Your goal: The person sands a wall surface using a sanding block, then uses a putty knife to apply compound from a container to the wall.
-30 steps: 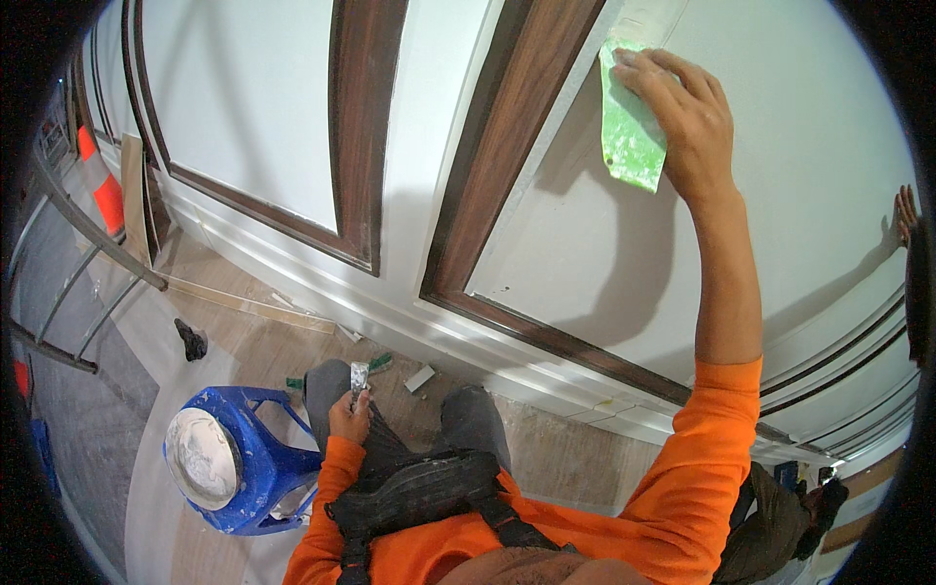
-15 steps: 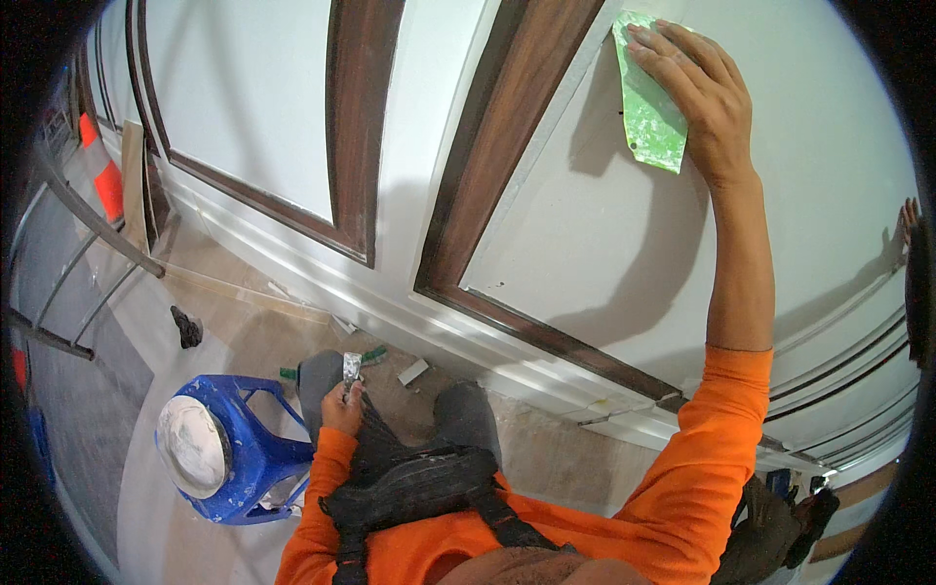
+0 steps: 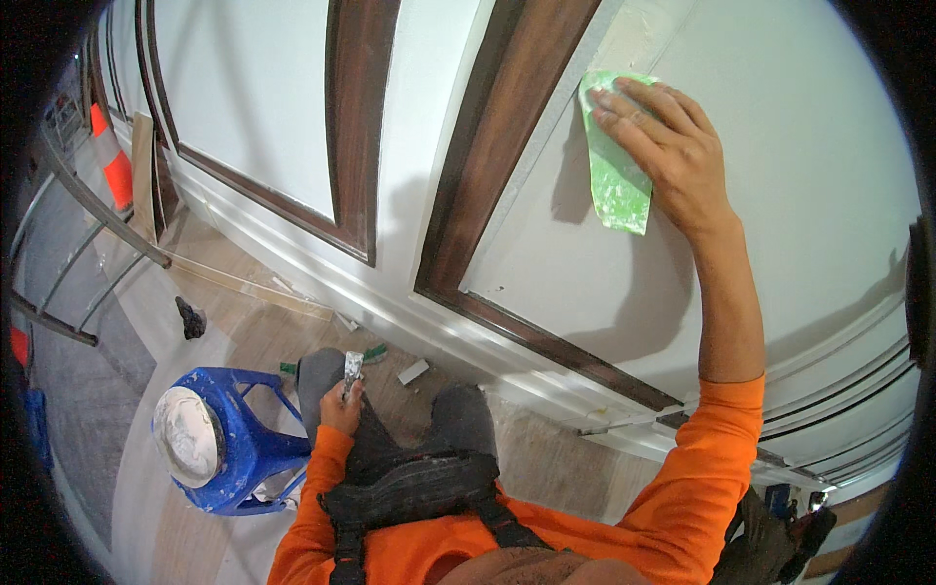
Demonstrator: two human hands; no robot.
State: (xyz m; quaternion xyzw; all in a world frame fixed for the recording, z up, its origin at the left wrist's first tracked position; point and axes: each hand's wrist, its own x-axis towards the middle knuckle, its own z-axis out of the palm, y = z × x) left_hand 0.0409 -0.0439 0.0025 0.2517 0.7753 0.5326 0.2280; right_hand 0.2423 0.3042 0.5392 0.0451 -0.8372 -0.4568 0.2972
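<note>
The right hand lies flat, fingers spread, and presses a green sanding sheet against the white wall panel, just beside the dark brown wooden trim. The left hand is closed around a small putty knife, low near the knee. A blue plastic stool on the floor carries a round container of white filler.

Right hand covers part of the green sheet; its material perhaps sandpaper.
</note>
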